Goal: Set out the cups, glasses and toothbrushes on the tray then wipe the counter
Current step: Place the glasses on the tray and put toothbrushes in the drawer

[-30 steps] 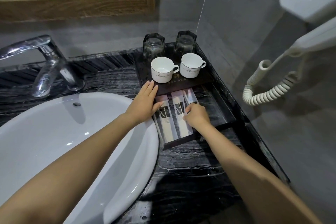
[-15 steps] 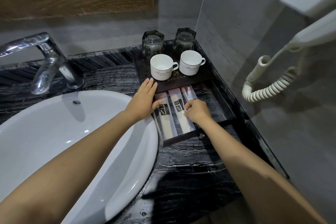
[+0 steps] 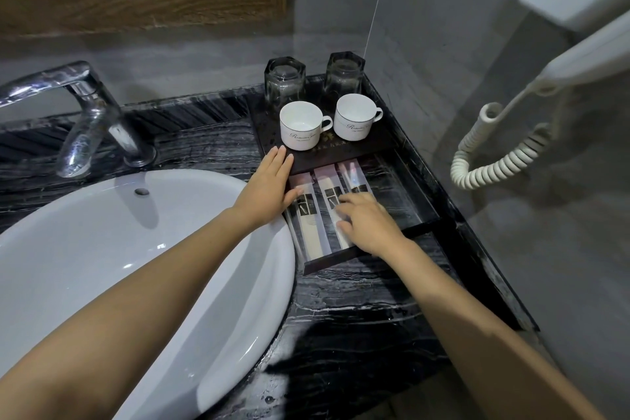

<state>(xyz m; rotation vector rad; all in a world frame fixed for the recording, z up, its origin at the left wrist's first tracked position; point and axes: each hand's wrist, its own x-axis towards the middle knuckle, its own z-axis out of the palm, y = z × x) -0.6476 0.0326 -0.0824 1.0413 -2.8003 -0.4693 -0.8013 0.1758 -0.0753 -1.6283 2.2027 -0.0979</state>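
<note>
A dark tray [image 3: 414, 230] sits on the black marble counter [image 3: 358, 303] in the right corner. On its raised back part stand two upturned glasses [image 3: 285, 82] [image 3: 344, 76] and two white cups [image 3: 300, 126] [image 3: 354, 117]. Three packaged toothbrushes [image 3: 308, 225] [image 3: 329, 194] [image 3: 353, 174] lie side by side in the tray's lower front part. My left hand [image 3: 269, 187] lies flat against the tray's left edge, thumb on the leftmost packet. My right hand [image 3: 368, 222] rests fingers spread on the middle and right packets, covering their near ends.
A white basin [image 3: 102, 266] fills the left, with a chrome tap [image 3: 85, 112] behind it. A wall-mounted hair dryer [image 3: 579, 54] with a coiled cord [image 3: 494, 160] hangs at the right. A wood-framed mirror [image 3: 136, 7] is above. Grey walls close in the tray's corner.
My right hand has opened from a pinch on the right packet and slid left, flat over the middle and right packets. My left hand has stayed by the tray's edge.
</note>
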